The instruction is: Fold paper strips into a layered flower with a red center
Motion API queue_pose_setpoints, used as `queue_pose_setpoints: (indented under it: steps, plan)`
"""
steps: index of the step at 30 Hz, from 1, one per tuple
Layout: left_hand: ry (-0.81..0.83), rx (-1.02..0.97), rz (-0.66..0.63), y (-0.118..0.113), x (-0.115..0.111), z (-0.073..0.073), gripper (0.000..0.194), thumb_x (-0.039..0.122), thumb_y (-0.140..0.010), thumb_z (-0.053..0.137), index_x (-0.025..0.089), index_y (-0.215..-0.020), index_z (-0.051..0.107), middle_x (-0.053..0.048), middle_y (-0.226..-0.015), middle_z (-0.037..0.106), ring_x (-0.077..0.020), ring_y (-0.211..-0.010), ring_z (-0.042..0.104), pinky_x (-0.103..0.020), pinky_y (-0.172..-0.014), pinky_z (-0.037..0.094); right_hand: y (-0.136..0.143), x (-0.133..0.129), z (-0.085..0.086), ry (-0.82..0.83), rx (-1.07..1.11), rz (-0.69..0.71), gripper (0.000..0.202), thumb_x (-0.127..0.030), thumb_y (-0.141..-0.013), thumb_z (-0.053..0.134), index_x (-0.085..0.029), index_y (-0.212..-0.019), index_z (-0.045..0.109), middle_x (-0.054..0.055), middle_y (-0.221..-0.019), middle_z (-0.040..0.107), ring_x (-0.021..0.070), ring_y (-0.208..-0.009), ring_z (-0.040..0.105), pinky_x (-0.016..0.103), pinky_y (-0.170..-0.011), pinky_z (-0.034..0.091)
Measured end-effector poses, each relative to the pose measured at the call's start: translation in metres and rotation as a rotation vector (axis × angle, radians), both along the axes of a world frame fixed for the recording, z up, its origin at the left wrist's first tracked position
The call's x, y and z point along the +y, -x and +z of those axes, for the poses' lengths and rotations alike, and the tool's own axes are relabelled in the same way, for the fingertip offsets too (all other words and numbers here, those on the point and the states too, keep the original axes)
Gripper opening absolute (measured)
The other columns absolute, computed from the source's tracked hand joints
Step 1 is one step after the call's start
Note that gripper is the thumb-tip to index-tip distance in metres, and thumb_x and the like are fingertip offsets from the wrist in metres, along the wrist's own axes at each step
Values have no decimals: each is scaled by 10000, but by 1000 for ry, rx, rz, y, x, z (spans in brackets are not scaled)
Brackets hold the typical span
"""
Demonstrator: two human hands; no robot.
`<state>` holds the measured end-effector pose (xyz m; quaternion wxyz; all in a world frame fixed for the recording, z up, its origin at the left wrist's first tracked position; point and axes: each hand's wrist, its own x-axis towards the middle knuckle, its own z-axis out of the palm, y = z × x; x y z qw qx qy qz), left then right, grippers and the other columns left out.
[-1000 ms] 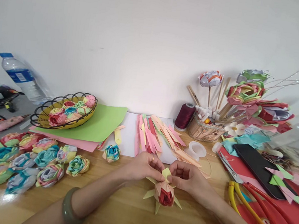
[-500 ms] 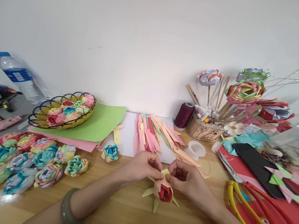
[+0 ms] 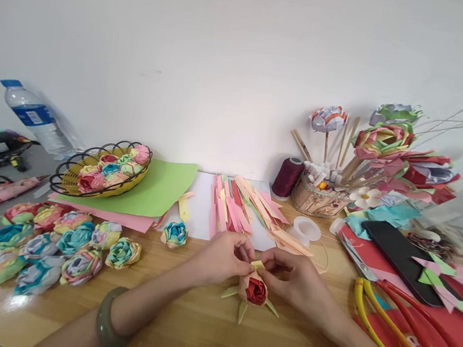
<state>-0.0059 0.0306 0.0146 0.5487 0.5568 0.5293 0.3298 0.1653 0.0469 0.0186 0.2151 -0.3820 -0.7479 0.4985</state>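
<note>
Holding a paper flower (image 3: 256,291), red centre facing nearer, over the wooden table (image 3: 176,337); cannot tell whether touching it. Pinching its far yellow leaf (image 3: 257,264) between thumb and fingertips of left hand (image 3: 226,259) and right hand (image 3: 292,275). Beyond, paper strips (image 3: 239,215) on white paper (image 3: 202,192); farther, a thread spool (image 3: 288,178).

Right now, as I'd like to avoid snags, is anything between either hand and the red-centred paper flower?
Nothing visible: the left hand and right hand are at the far side of the paper flower, both at its yellow strip. What lies beneath them is hidden.
</note>
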Motion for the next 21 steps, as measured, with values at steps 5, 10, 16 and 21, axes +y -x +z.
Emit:
queue_pose_setpoints:
  steps: [5,10,16,21]
  plan:
    - [-107,46,-42,0,-2,-3,100,98,-601,567,140,-691,567,14,-632,541,-91,-596,502,-195,-555,395,0,0,-1,-47,-39,-9,128,-253,-776,526,-158,-706,578,-6,-627,604,110,-562,540,205,-512,416]
    - [13,-205,-4,4,1,8,231,95,-583,602,158,-795,534,3,-766,556,-108,-720,531,-216,-648,411,-4,-4,7,-495,-92,-57,104,-173,-789,484,-184,-713,555,5,-653,619,125,-594,558,224,-560,438]
    - [370,-550,-154,8,-3,24,401,385,-704,608,222,-1061,527,-63,-1016,534,-148,-811,550,-257,-610,454,-15,-1,2,-970,33,-30,156,-62,-781,508,-209,-833,514,43,-818,655,143,-748,616,247,-641,475]
    - [256,-452,-298,2,-10,26,517,193,-664,643,292,-1155,511,-57,-1187,501,-163,-902,556,-245,-653,465,-19,1,3,-1171,64,-64,243,-17,-753,523,-215,-893,541,69,-899,640,167,-828,603,294,-695,483]
